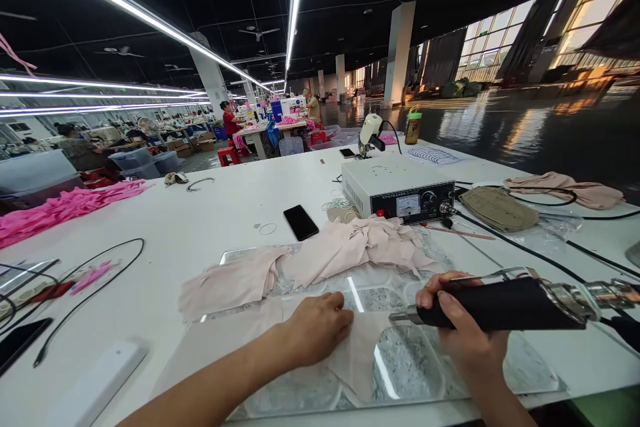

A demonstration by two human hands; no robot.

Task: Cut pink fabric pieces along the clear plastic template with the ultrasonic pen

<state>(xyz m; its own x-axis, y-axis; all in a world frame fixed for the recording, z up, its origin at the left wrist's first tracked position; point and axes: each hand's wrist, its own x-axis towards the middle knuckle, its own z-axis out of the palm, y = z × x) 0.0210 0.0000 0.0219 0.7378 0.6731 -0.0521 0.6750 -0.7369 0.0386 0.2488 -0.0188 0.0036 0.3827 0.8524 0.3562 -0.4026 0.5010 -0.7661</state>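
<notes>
With right hand point(467, 333) clamped on black tool point(505, 305), left hand point(320, 327) curled over pale cloth point(356, 357), pinch unclear, seemingly aligns tip point(404, 316) with cloth edge, probably needing steadiness next.

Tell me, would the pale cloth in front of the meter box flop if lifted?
The pale cloth would probably droop: its edges crumple. It looks thin, so each piece is likely light. Loose layers might slide apart, since their edges lie uneven.

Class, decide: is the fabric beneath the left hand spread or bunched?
Spread: the fabric lies flat on the glossy board, reaching past the left hand.
</notes>
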